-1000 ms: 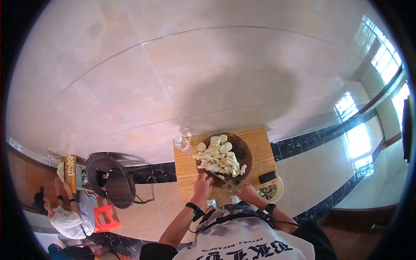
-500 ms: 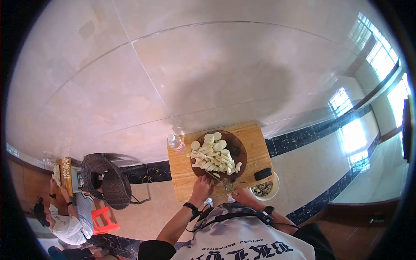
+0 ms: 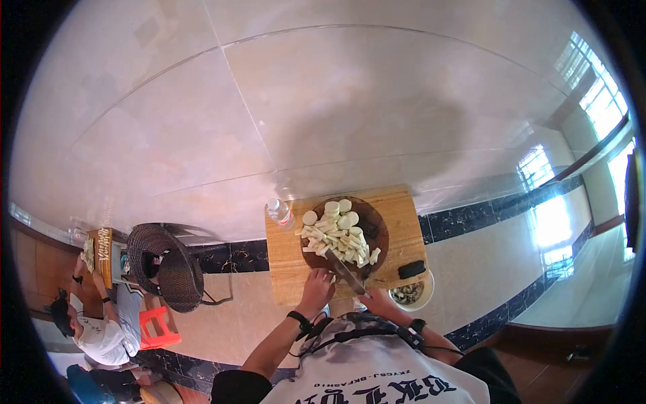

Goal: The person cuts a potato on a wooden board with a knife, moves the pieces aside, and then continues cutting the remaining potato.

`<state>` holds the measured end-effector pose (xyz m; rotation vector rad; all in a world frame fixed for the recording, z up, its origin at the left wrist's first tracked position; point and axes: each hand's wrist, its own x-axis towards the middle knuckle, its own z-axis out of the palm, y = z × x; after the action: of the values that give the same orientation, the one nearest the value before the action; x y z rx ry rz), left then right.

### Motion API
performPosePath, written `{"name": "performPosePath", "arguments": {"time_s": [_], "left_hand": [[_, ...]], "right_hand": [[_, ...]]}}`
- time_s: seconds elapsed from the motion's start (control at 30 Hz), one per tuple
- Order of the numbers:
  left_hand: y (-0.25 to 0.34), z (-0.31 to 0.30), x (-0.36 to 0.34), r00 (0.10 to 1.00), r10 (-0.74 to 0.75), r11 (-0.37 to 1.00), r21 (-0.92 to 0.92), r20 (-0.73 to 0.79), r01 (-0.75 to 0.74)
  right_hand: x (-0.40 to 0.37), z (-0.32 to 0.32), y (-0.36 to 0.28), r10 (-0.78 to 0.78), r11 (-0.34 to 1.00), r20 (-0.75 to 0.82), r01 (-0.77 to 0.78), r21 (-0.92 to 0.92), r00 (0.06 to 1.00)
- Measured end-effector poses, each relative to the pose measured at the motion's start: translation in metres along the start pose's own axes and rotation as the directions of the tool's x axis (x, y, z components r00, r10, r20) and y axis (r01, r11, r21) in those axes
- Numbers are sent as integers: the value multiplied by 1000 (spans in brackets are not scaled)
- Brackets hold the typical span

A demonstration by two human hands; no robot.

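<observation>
Right hand wraps the knife handle; left hand curls, hold unclear; pieces look firm, slick, best pinched sideways!

A shiny tiled room with window light at two o'clock.
The pale wall fills the twelve o'clock side, with a soft shadow on it. A dark marbled band runs between this wall and the beige floor. A brown wicker chair stands at eight o'clock, and a red plastic stool is near it.
</observation>
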<state>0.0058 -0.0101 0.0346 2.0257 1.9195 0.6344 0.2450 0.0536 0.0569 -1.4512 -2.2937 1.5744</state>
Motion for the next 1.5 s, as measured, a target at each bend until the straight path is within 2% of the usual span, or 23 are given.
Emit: {"name": "performPosePath", "arguments": {"time_s": [0.1, 0.2, 0.33, 0.43, 0.63, 0.73, 0.8, 1.03, 1.4, 1.5], "left_hand": [[-1, 2, -1, 997, 49, 999, -26, 64, -47], [7, 2, -4, 996, 60, 995, 82, 61, -65], [8, 4, -8, 994, 111, 987, 114, 21, -113], [2, 3, -8, 990, 141, 980, 139, 26, -144], [-4, 16, -8, 988, 154, 977, 148, 3, -153], [-7, 27, -13, 989, 146, 979, 147, -36, -140], [-6, 28, -15, 984, 156, 978, 153, -89, -141], [-10, 35, -19, 990, 131, 985, 119, -56, -124], [-7, 27, -18, 991, 125, 990, 65, -46, -122], [-10, 32, -20, 995, 98, 994, 54, 12, -99]], "right_hand": [[-2, -4, -5, 31, 999, -13, -31, 11, 999], [1, 0, 0, -3, 999, -18, 2, -40, 1000], [-7, -5, -14, -81, 993, -18, 79, -85, 997], [-5, 10, 10, -137, 984, -15, 135, -119, 990], [-11, -1, -6, -110, 987, 12, 111, -119, 994], [-10, 0, -7, -162, 974, -3, 159, -161, 987], [-11, -1, -11, -163, 973, -6, 160, -166, 987], [-9, -3, -16, -130, 961, 41, 136, -240, 991], [-9, -9, -29, -69, 967, 81, 87, -239, 994], [-7, -5, -19, -65, 968, 100, 87, -235, 993]]}}
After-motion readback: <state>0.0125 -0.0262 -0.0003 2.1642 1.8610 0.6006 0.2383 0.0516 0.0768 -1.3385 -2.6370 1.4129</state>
